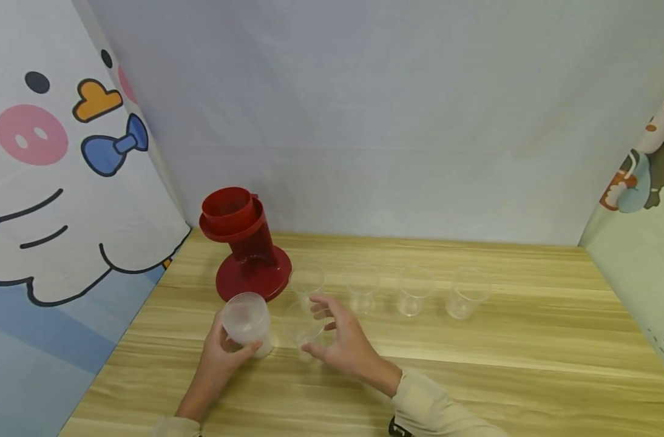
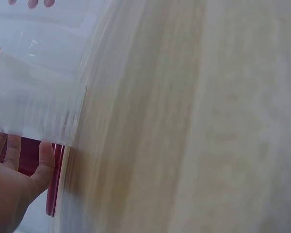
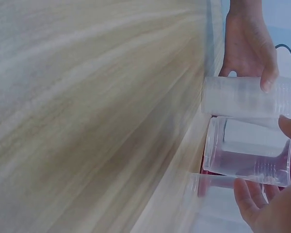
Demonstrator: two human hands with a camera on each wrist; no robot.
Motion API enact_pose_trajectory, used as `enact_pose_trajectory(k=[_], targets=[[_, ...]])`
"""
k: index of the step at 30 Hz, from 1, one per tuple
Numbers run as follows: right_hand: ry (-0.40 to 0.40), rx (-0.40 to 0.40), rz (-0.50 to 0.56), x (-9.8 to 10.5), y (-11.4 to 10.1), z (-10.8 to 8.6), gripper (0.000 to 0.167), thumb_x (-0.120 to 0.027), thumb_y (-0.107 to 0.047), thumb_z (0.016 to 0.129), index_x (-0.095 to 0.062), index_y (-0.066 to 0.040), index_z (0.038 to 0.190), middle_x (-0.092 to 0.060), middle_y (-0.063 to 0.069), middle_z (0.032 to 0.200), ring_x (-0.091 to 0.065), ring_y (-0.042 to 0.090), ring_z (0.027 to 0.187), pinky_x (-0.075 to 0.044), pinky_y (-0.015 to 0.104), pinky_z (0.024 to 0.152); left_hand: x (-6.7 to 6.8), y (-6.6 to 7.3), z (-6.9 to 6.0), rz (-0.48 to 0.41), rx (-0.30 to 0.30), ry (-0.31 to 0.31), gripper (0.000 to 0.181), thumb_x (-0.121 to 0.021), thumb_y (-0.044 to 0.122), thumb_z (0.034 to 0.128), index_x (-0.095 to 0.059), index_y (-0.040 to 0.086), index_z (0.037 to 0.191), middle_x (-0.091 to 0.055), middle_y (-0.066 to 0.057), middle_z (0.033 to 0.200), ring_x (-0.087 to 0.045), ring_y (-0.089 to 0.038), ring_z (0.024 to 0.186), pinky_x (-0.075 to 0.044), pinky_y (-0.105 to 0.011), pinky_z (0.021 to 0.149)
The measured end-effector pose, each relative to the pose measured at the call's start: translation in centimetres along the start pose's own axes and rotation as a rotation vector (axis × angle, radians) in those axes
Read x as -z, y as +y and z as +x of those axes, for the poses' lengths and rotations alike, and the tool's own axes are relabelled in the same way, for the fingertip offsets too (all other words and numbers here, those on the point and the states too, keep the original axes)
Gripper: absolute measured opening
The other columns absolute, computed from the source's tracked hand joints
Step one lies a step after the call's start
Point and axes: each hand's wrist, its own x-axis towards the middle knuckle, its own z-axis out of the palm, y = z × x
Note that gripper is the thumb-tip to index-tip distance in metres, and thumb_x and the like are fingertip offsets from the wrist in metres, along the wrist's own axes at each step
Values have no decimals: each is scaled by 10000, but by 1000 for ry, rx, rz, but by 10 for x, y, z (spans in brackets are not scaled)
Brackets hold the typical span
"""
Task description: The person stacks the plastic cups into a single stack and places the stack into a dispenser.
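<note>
My left hand [image 1: 228, 352] grips a stack of clear plastic cups [image 1: 247, 321], thumb on the near side and fingers round the far side. Just right of it, my right hand [image 1: 343, 340] holds a single clear plastic cup [image 1: 301, 321] between thumb and fingers. In the right wrist view that plastic cup [image 3: 252, 150] sits beside the stack [image 3: 237, 97], both bases close to the tabletop. Whether the cup bears on the wood is hard to tell. The left wrist view catches the left hand [image 2: 14, 189] against the stack's side [image 2: 34, 107].
A red stand [image 1: 252, 273] with a round base and a cup-like top [image 1: 228, 212] rises behind the left hand. Several clear cups form a row across the wooden table [image 1: 528, 340], one cup [image 1: 468, 294] at its right end. A pale wall [image 1: 386, 121] closes the back.
</note>
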Motion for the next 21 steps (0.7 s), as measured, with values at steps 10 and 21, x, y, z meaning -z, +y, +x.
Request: enact_pose_trajectory(k=[10, 21], targets=[[-6, 11, -16, 5, -5, 1, 733, -831, -73, 690, -455, -51, 1318, -579, 54, 1137, -562, 278, 1050, -503, 326, 785, 0, 3, -1, -10, -8, 4, 798, -755, -24, 754, -329, 113, 1414, -454, -47, 1256, -480, -97, 1119, -391, -173, 884], [-18, 50, -37, 16, -16, 7, 741, -836, -64, 684, -454, -93, 1318, -581, 56, 1149, -567, 287, 1052, -510, 314, 779, -1, 5, -1, -8, -12, 6, 800, -753, -33, 749, -332, 111, 1413, -458, -31, 1250, -482, -93, 1117, -392, -180, 881]])
